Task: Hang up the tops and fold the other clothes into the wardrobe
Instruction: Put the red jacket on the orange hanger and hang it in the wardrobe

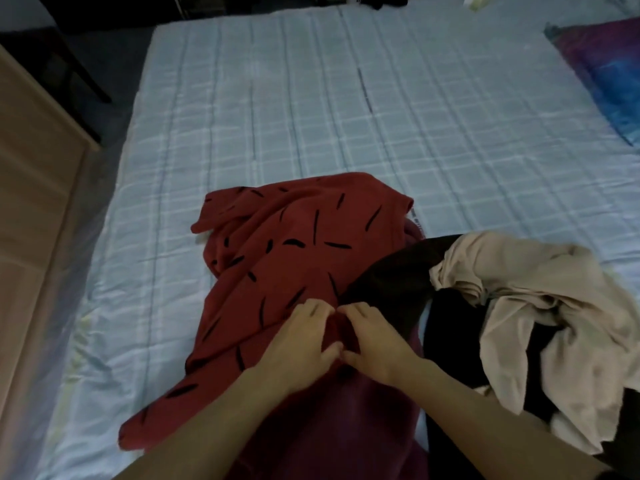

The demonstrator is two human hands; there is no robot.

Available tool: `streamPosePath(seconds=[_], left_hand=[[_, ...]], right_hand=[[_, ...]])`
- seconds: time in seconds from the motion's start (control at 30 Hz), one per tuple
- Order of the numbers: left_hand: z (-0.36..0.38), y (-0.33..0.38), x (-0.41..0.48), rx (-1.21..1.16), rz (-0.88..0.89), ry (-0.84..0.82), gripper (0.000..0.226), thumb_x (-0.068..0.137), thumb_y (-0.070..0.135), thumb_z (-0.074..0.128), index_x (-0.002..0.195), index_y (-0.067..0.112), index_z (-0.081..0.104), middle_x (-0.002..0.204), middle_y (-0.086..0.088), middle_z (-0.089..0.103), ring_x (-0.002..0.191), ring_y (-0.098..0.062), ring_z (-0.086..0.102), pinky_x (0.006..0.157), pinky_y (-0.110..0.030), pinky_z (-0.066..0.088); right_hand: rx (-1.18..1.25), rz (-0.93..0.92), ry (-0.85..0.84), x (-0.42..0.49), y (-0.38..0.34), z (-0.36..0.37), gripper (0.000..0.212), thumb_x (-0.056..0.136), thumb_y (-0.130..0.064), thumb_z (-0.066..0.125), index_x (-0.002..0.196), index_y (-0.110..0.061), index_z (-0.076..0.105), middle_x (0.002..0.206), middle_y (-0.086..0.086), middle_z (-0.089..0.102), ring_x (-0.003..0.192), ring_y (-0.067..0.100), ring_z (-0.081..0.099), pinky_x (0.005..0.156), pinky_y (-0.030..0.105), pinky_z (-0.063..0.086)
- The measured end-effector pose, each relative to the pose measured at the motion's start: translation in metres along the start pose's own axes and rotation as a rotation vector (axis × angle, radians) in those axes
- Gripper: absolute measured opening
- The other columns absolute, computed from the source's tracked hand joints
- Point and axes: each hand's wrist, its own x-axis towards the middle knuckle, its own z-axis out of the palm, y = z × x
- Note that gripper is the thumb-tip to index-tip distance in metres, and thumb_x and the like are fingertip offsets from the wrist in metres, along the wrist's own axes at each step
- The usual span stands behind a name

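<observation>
A red garment with black dashes [277, 244] lies spread on the bed, reaching from the middle toward the near edge. My left hand [304, 341] and my right hand [374, 341] meet side by side at its lower middle, and the fingers of both pinch a fold of the red cloth between them. Just right of my hands a black garment [391, 282] lies partly under a crumpled beige garment [540, 306]. A maroon cloth [346, 427] shows under my forearms.
The bed carries a pale blue checked sheet [311, 116]. A purple and blue pillow [609, 74] lies at the far right. A light wooden furniture panel [31, 202] stands along the left side, with dark floor beyond the bed's left edge.
</observation>
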Motion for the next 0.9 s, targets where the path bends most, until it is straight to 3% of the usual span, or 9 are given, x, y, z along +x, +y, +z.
streamPosePath(seconds=[0.07,0.13,0.27,0.43,0.53,0.63,0.8,0.9], left_hand=[[0.019,-0.001,0.009,-0.011,0.022,-0.028,0.059,0.087,0.036,0.069,0.138,0.022,0.043,0.136,0.010,0.041,0.126,-0.006,0.039,0.104,-0.011,0.028],[0.037,-0.003,0.018,0.017,0.032,-0.044,0.072,0.085,0.037,0.072,0.145,0.018,0.038,0.144,0.007,0.036,0.134,-0.008,0.032,0.108,-0.011,0.023],[0.059,-0.008,0.035,0.268,0.000,-0.103,0.091,0.080,0.048,0.074,0.151,0.015,0.027,0.157,-0.003,0.024,0.147,-0.020,0.016,0.118,-0.032,0.029],[0.083,-0.002,0.048,0.559,-0.019,-0.157,0.104,0.075,0.058,0.074,0.152,0.010,0.022,0.159,-0.016,0.022,0.147,-0.034,0.019,0.117,-0.046,0.024],[0.093,0.003,0.055,0.644,-0.035,-0.123,0.093,0.079,0.052,0.073,0.149,0.007,0.029,0.154,-0.022,0.031,0.141,-0.039,0.028,0.112,-0.050,0.029],[0.091,0.004,0.063,0.692,-0.007,-0.107,0.067,0.077,0.030,0.076,0.134,0.008,0.049,0.141,-0.023,0.047,0.129,-0.039,0.043,0.101,-0.049,0.039],[0.069,0.002,0.065,0.722,0.069,-0.073,0.044,0.053,0.013,0.090,0.091,0.011,0.069,0.109,-0.024,0.068,0.086,-0.036,0.065,0.074,-0.048,0.053],[0.047,-0.006,0.063,0.713,0.101,0.006,0.039,0.054,0.011,0.090,0.086,0.010,0.068,0.109,-0.023,0.070,0.077,-0.034,0.067,0.068,-0.045,0.054]], right_hand=[[-0.053,-0.023,-0.006,0.007,0.015,0.010,0.083,0.079,-0.033,0.076,0.149,-0.021,0.032,0.148,0.001,0.035,0.135,0.019,0.033,0.113,0.033,0.034],[-0.175,-0.048,0.000,0.012,0.030,0.015,0.090,0.077,-0.036,0.077,0.151,-0.020,0.030,0.152,0.002,0.032,0.143,0.021,0.025,0.118,0.033,0.026],[-0.367,-0.054,-0.001,0.018,0.058,0.017,0.097,0.079,-0.038,0.075,0.156,-0.019,0.019,0.162,0.001,0.017,0.151,0.022,0.007,0.121,0.034,0.014],[-0.460,0.051,0.055,0.020,0.082,0.008,0.110,0.076,-0.046,0.076,0.158,-0.017,0.008,0.163,0.003,0.010,0.150,0.024,0.007,0.122,0.036,0.016],[-0.490,0.146,0.118,0.020,0.098,-0.006,0.119,0.070,-0.060,0.075,0.157,-0.017,0.007,0.162,0.004,0.012,0.148,0.027,0.012,0.120,0.039,0.019],[-0.480,0.219,0.138,0.018,0.108,-0.014,0.120,0.069,-0.068,0.071,0.157,-0.017,0.007,0.163,0.006,0.011,0.149,0.029,0.009,0.120,0.042,0.016],[-0.453,0.168,0.168,0.015,0.095,-0.012,0.112,0.071,-0.062,0.073,0.155,-0.018,0.014,0.161,0.009,0.014,0.149,0.030,0.009,0.120,0.043,0.017],[-0.419,0.140,0.182,0.016,0.082,-0.011,0.108,0.075,-0.056,0.073,0.156,-0.018,0.012,0.163,0.008,0.010,0.150,0.030,0.005,0.121,0.042,0.018]])
